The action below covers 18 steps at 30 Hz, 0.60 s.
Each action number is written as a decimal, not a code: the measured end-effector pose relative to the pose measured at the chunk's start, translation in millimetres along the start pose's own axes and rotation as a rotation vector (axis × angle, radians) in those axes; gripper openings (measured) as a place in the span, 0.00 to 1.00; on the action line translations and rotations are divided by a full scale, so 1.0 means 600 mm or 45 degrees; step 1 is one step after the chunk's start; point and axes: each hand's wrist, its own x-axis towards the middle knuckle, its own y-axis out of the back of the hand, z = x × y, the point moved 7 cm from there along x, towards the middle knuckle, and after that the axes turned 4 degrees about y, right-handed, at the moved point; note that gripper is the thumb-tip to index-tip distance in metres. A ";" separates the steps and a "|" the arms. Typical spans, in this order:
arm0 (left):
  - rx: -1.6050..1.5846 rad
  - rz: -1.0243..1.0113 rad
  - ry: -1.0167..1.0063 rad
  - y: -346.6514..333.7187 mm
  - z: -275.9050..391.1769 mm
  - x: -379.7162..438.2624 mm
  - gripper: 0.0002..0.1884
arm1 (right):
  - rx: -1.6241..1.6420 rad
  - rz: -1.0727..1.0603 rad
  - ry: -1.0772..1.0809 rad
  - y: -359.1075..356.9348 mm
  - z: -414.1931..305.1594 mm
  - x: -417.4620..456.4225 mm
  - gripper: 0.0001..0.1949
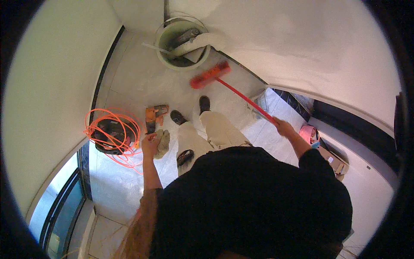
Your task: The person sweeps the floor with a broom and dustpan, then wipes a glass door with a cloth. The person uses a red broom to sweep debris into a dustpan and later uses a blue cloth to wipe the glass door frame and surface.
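My right hand (284, 127) grips the red handle (241, 94) of a push broom. Its red head (210, 75), slightly blurred, is near the floor in front of my shoes. My left hand (150, 145) has curled fingers and overlaps the edge of a fuzzy beige cloth or glove (163, 144). Whether the fingers hold it is not clear. Just beyond that hand lies an orange and black power tool (156, 116), its dark end close to my fingertips. To the left, an orange cable or hose (111, 129) is looped over a black case (113, 145).
A pale green bucket (182, 66) with a thick white hose and other items stands in the corner ahead. Walls close in on both sides. A clear plastic container (262, 103) sits beside the right wall. A pink roll (308, 133) and cardboard box (330, 158) lie further right.
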 end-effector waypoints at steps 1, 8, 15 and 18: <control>-0.026 0.030 -0.082 -0.003 0.064 0.001 0.17 | -0.028 -0.144 -0.217 -0.002 0.033 -0.029 0.20; 0.006 -0.039 -0.355 -0.138 0.249 0.177 0.16 | -0.067 -0.133 -0.396 -0.094 0.216 -0.146 0.21; -0.356 0.002 0.568 -0.345 0.194 0.491 0.39 | 0.689 -0.192 -0.995 -0.099 0.173 -0.125 0.12; -0.458 0.019 0.608 -0.394 0.213 0.570 0.40 | 0.819 -0.199 -1.082 -0.147 0.140 -0.128 0.11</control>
